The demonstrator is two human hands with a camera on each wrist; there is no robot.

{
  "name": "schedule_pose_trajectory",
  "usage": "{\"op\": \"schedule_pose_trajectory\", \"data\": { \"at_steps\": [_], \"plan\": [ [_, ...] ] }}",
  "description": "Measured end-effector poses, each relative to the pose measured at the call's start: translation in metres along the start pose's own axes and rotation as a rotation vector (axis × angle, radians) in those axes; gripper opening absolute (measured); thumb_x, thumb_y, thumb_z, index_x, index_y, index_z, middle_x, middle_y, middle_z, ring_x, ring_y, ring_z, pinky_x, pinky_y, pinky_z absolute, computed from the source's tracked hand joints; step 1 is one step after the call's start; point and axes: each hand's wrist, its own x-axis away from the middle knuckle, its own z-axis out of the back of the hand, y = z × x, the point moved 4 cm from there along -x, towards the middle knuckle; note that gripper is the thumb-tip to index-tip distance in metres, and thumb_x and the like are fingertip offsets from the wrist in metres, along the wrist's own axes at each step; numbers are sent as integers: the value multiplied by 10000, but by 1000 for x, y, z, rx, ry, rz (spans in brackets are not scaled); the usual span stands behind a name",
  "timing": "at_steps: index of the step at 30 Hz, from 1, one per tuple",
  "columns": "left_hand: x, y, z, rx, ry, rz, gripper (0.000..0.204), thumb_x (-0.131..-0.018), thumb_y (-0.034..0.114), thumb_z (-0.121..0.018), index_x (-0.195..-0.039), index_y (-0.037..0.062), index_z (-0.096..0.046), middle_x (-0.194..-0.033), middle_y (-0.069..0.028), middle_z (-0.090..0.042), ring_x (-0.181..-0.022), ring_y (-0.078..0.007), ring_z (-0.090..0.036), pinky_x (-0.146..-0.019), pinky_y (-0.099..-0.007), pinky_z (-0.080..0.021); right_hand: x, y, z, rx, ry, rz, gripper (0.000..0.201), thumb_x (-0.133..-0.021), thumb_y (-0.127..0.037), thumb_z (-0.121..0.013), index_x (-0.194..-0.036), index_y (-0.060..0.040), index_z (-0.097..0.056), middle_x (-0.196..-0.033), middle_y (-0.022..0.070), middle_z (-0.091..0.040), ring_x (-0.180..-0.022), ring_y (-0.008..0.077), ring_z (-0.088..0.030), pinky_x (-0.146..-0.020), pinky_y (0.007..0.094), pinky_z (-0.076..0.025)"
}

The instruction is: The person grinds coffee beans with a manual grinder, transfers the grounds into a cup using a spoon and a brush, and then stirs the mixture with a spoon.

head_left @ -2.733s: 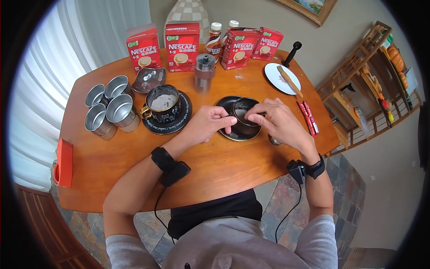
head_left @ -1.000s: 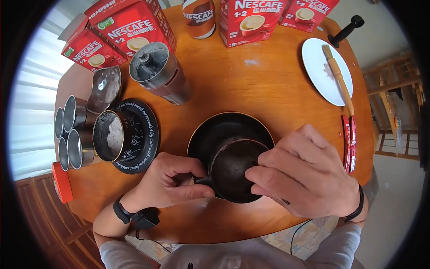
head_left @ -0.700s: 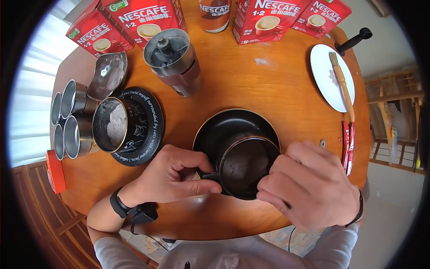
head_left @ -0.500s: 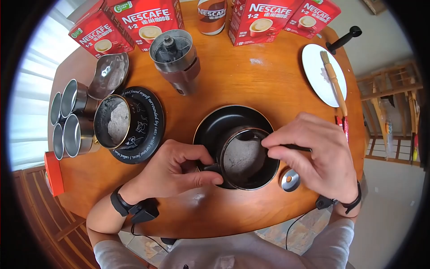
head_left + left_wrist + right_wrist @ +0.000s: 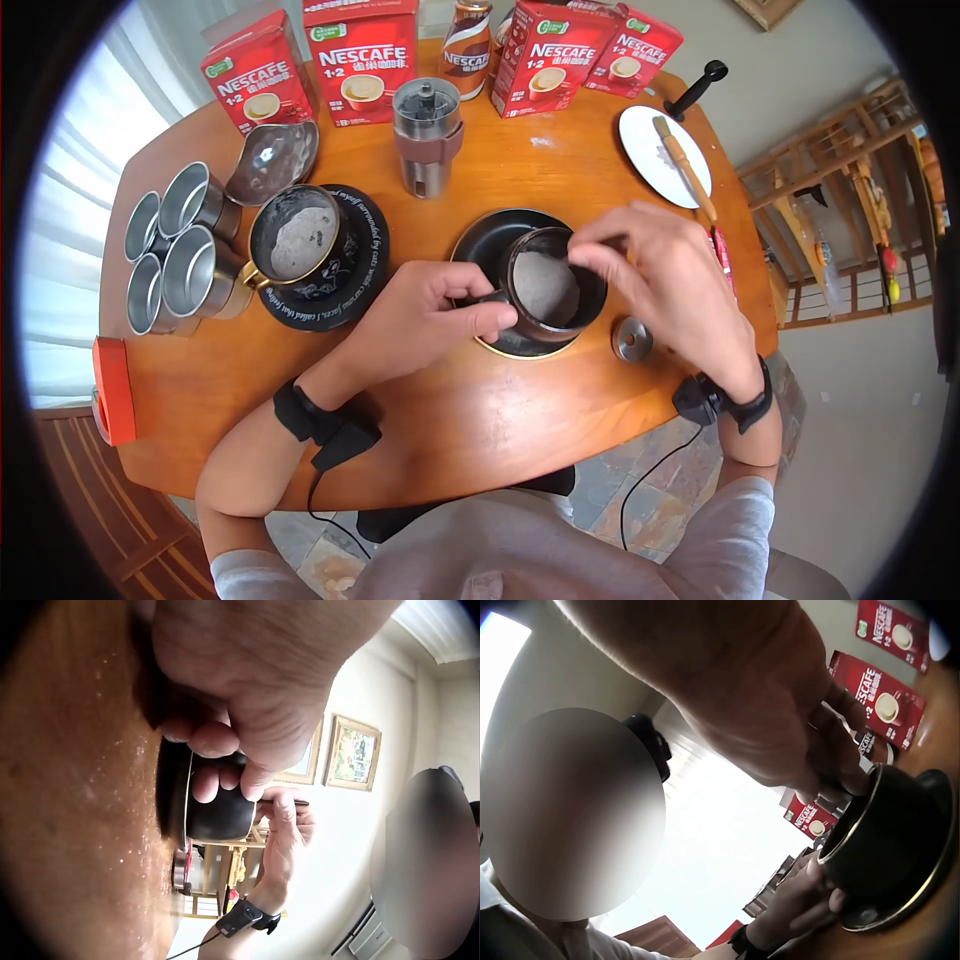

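In the head view, a black cup [image 5: 535, 325] with a gold rim and grey powder [image 5: 545, 285] inside stands on a black saucer [image 5: 482, 240]. My left hand [image 5: 425, 315] pinches its handle between thumb and fingers. Over the cup's right rim, my right hand [image 5: 665, 280] holds a thin dark rod [image 5: 300, 802], seen in the left wrist view; its lower end is hidden. The right wrist view shows the right fingertips close above the cup [image 5: 892, 832]. A small metal ring [image 5: 632, 339] lies right of the saucer.
On the left are a second powder-filled cup [image 5: 345, 262] on its saucer, several metal cups [image 5: 205, 275] and a glossy dish [image 5: 270, 165]. Behind stand a grinder [image 5: 425, 150], red boxes [image 5: 360, 70] and bottles. A white plate [image 5: 645, 150] with a brush [image 5: 685, 165] is back right.
Grey powder now shows inside the cup, where the inside looked dark before. My right hand has lifted from low in the cup to its rim. The left hand keeps hold of the handle.
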Motion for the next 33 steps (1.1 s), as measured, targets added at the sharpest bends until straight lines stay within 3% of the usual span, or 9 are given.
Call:
{"op": "schedule_pose_trajectory", "data": {
  "at_steps": [3,7,10,15,19,21,25,27,33],
  "plan": [
    [-1,-3,0,-29,2,-49,207,-981,231,-727,-913,37,-701,-797,-5,-742,-447,-18,-472,-386,-212,-307,2,6,0,-82,-76,-279,197,-945,-151,-756,-1044,18,-737,-853,197,-731,-711,314,-708,-660,399,-537],
    [0,-4,0,-46,17,-84,239,-986,273,-725,-917,45,-699,-788,0,-736,-440,-24,-467,-384,-220,-309,13,5,-8,-70,107,-222,198,-931,-174,-774,-983,13,-738,-809,181,-724,-706,310,-701,-643,405,-525],
    [-2,-8,0,-41,6,-123,245,-991,284,-721,-926,48,-699,-790,3,-732,-440,-26,-461,-385,-220,-305,16,-15,-7,197,97,-131,205,-918,-201,-785,-949,-4,-738,-754,171,-687,-677,329,-671,-627,426,-510],
    [0,-7,-1,-11,-4,-101,252,-993,309,-723,-935,64,-706,-804,19,-730,-492,-15,-459,-409,-222,-318,9,-16,-10,174,105,-113,184,-928,-192,-765,-945,-11,-739,-766,168,-677,-731,337,-666,-672,447,-511],
    [-1,-8,0,-34,-9,-103,248,-990,305,-725,-936,64,-707,-805,18,-732,-495,-14,-474,-411,-217,-320,9,-8,-8,97,28,-144,216,-980,-210,-737,-1007,4,-750,-868,138,-730,-715,252,-668,-648,356,-511],
    [-2,-8,1,-37,1,-93,236,-988,291,-728,-935,62,-707,-805,16,-733,-496,-12,-482,-412,-213,-320,6,-13,-3,89,25,-113,185,-956,-185,-737,-978,-1,-750,-824,159,-713,-738,315,-672,-680,410,-525],
    [3,4,-1,-2,13,5,196,-973,191,-759,-904,15,-710,-804,-6,-710,-713,-34,-592,-632,-226,-454,-9,-6,2,49,48,-8,171,-937,-178,-741,-939,-7,-748,-797,155,-710,-749,338,-672,-688,441,-533],
    [2,2,-1,14,23,30,185,-972,174,-765,-901,11,-714,-792,10,-696,-718,-26,-581,-625,-227,-450,-18,4,0,29,57,69,210,-932,-220,-773,-971,-15,-753,-828,119,-718,-700,277,-643,-640,377,-507],
    [1,-13,0,106,38,-58,154,-947,143,-816,-942,11,-738,-759,65,-631,-694,17,-513,-565,-198,-377,-39,3,1,71,-107,156,194,-931,-214,-754,-915,-22,-729,-806,129,-695,-789,350,-666,-705,438,-520]
  ]
}}
